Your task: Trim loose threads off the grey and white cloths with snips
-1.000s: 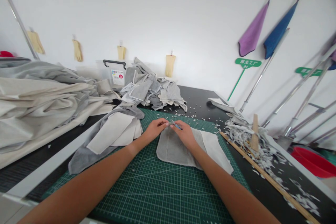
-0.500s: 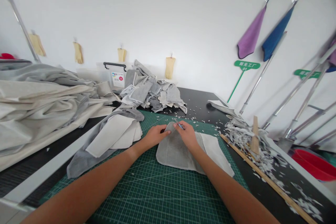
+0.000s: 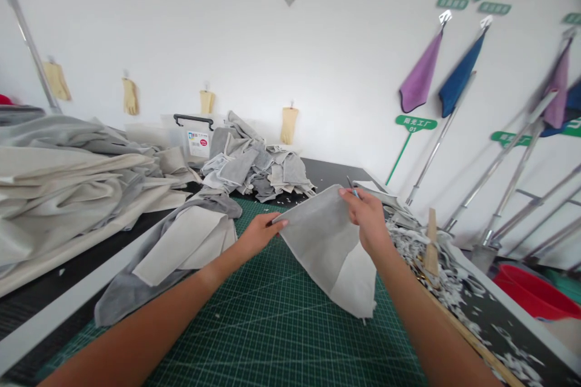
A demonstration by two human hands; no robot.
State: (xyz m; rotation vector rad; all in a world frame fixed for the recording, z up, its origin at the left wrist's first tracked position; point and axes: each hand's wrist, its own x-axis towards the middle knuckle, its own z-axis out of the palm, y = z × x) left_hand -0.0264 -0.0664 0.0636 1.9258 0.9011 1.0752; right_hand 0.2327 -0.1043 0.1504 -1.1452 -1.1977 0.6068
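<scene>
Both my hands hold a grey cloth piece (image 3: 318,236) lifted off the green cutting mat (image 3: 272,326). My left hand (image 3: 258,233) pinches its left corner. My right hand (image 3: 367,217) grips the upper right edge and also holds small snips (image 3: 351,187) whose tips stick up past the fingers. A white lining part (image 3: 356,284) of the cloth hangs down toward the mat.
Folded grey and cream cloth pieces (image 3: 181,242) lie left of the mat, with large fabric rolls (image 3: 68,175) beyond. A heap of cut pieces (image 3: 254,163) and a plastic box (image 3: 197,133) sit at the back. Scraps (image 3: 436,260), a wooden ruler (image 3: 472,338) and a red basin (image 3: 531,290) are at right.
The cloth lay flat on the mat while my hands worked at its far edge; now both hands have lifted it up and toward the right. My view tilted upward.
</scene>
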